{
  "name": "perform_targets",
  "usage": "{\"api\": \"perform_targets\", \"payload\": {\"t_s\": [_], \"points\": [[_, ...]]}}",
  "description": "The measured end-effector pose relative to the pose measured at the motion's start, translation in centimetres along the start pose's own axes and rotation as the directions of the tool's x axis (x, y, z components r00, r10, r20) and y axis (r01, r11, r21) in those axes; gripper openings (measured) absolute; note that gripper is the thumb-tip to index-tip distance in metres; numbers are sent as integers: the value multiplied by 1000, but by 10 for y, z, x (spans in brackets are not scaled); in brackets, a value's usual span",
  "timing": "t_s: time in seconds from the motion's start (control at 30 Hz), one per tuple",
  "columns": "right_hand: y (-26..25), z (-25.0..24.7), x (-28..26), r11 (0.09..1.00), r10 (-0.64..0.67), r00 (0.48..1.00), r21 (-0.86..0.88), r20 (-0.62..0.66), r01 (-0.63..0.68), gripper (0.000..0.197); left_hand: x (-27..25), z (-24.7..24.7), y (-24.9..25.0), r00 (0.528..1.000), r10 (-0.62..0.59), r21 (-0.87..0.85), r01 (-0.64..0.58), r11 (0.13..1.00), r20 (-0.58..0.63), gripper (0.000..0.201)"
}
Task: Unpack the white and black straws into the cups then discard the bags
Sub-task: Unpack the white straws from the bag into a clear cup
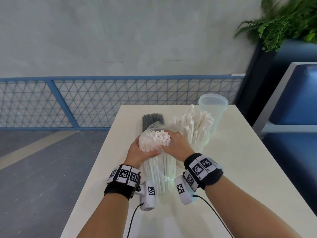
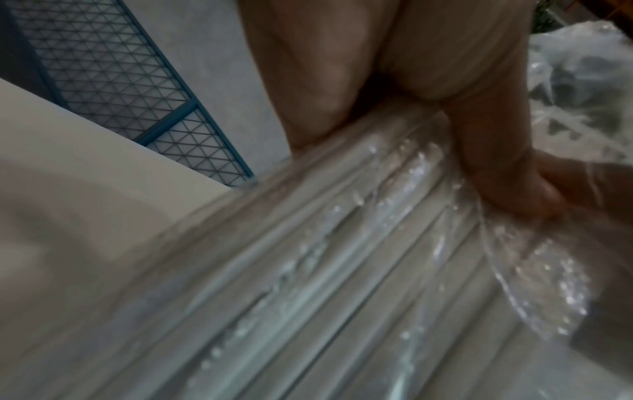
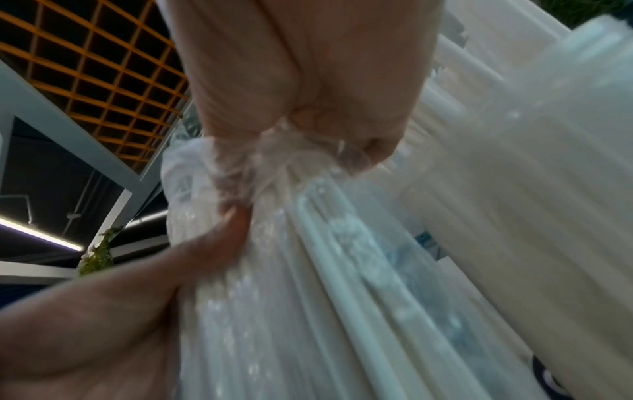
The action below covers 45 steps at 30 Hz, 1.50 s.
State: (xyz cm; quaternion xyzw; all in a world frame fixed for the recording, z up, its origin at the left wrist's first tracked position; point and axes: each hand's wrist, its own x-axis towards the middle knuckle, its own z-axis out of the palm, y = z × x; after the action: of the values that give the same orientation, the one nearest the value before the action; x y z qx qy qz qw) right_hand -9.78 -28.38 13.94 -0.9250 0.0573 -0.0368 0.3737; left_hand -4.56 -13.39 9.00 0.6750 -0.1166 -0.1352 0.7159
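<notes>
A clear plastic bag of white straws point(image 1: 158, 167) stands upright on the white table point(image 1: 240, 169), its open top showing the straw ends point(image 1: 158, 135). My left hand point(image 1: 142, 152) grips the upper part of the bundle, thumb pressed on the plastic point(image 2: 507, 173). My right hand point(image 1: 176, 145) pinches bunched bag plastic point(image 3: 274, 159) at the bundle's right side. Behind it a cup full of white straws point(image 1: 195, 127) stands. A bundle of black straws point(image 1: 152, 121) lies on the table behind my hands. An empty clear cup point(image 1: 213, 110) stands at the far right.
The table's left edge point(image 1: 96, 169) drops to grey floor. A blue mesh railing point(image 1: 85, 100) runs behind the table. A blue seat point(image 1: 291, 103) and a green plant point(image 1: 283, 23) sit to the right.
</notes>
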Motion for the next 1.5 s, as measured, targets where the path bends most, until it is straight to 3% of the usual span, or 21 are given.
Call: {"api": "perform_targets", "payload": {"t_s": [0.2, 0.37, 0.53, 0.67, 0.73, 0.83, 0.93, 1.0, 1.1, 1.3, 1.5], "points": [[4, 11, -4, 977, 17, 981, 210, -191, 24, 50, -3, 2, 3, 998, -7, 34, 9, 999, -57, 74], [-11, -8, -9, 916, 11, 967, 391, -256, 93, 36, -4, 3, 4, 998, -28, 51, 31, 998, -58, 40], [-24, -33, -9, 839, -44, 939, 498, -342, 221, 51, -2, 5, 4, 995, -36, 75, 43, 996, -89, 42], [-35, -47, -7, 812, -64, 915, 512, -398, 280, 28, 0, 7, 5, 991, -47, 55, 54, 997, -124, 44], [-36, -48, -7, 793, -79, 924, 538, -373, 285, 26, -1, 7, 7, 991, -35, 80, 45, 996, -130, 43], [-23, -47, -8, 773, -147, 977, 598, -157, 213, 34, -2, 5, 8, 992, -36, 61, 44, 997, -123, 36], [-4, -32, -11, 872, -152, 988, 473, 23, 123, 49, -3, 6, 10, 995, -27, 41, 31, 999, -99, 33], [3, -18, -12, 896, -101, 994, 433, -29, 104, 45, -4, 8, 9, 996, -2, 16, 4, 1000, -92, 34], [0, -7, -11, 861, -14, 989, 500, -149, 88, 33, -4, 10, 8, 996, 5, -5, -6, 1000, -89, 38], [-15, -19, 0, 769, 42, 943, 613, -330, 180, 12, -6, 9, 13, 996, 10, 49, -6, 999, -85, 43], [-20, -38, 10, 689, 149, 898, 695, -413, 206, 37, -5, 9, 13, 996, -15, 37, 18, 999, -88, 39]]}}
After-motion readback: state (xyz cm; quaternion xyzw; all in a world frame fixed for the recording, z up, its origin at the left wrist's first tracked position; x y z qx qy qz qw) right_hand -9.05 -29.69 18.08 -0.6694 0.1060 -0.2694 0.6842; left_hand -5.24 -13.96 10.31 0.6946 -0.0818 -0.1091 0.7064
